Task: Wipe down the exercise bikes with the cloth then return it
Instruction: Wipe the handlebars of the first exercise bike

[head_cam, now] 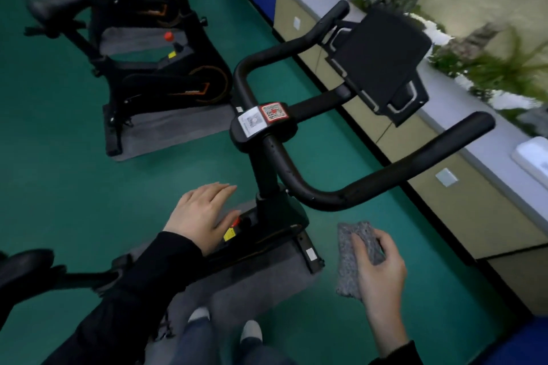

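Green floor (59, 172) — grey mats (261, 284) under black exercise bikes (267, 163).

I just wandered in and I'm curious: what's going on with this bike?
A person stands at the nearest exercise bike. Their right hand grips a grey cloth, held clear of the bike below the handlebars. Their left hand is flat and open over the frame; whether it touches is unclear. Two more bikes stand beyond on the green floor.

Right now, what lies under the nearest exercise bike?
A grey mat on the green floor. The bike's frame and the left sleeve cover much of it.
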Tool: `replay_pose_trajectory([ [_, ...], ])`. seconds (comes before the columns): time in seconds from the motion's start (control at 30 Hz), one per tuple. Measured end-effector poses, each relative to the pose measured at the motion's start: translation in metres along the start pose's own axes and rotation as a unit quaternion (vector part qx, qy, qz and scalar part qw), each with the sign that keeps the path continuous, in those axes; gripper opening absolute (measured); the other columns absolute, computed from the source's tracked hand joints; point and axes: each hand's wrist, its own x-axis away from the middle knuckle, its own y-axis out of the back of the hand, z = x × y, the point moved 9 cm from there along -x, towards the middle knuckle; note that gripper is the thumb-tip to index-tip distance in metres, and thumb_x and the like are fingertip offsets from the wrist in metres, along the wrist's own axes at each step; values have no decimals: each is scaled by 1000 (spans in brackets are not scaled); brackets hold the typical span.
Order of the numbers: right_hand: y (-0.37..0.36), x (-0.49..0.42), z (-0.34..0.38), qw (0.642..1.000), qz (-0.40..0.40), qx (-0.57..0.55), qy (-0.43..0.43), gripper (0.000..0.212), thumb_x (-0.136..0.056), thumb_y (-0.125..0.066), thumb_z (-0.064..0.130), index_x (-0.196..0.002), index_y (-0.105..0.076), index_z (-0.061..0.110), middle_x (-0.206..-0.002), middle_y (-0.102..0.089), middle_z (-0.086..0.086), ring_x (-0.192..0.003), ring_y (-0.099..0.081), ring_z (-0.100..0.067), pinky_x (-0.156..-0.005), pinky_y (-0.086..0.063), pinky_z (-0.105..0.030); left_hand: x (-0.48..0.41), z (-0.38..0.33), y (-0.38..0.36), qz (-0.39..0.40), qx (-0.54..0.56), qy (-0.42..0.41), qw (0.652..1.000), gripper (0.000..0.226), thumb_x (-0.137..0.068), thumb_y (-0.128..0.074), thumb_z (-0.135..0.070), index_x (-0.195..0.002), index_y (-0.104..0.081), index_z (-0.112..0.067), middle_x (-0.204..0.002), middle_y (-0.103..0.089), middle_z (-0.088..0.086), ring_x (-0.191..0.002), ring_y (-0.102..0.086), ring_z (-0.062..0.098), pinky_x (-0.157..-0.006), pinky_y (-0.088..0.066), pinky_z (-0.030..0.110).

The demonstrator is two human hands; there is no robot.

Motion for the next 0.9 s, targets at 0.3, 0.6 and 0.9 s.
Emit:
replay_pose_trajectory([
  [0.3,31,12,4,989,-141,38,-33,16,-83,-72,10,-86,-61,23,-76,-62,20,-67,-56,22,-56,-37,6,-39,-13,36,-47,20,-119,992,56,-88,-35,-46,-121,-61,-8,-108,-66,7,-99,-62,29,-82,-49,42],
  [0.6,30,64,82,921,-379,81,-34,13,-86,-67,25,-94,-58,24,-79,-59,9,-69,-56,-7,-59,-42,-4,-83,-11,77,-135,93,-302,939,44,-90,-47,-36,-121,-60,-7,-115,-59,9,-101,-53,27,-78,-43,38],
  [0.9,-71,31,196,923,-345,160,64,27,-84,-69,15,-108,-59,20,-92,-60,15,-82,-57,11,-73,-47,-4,-131,-17,54,-48,71,-386,919,56,-91,-49,-35,-140,-41,-9,-149,-36,8,-138,-31,25,-108,-28,42],
])
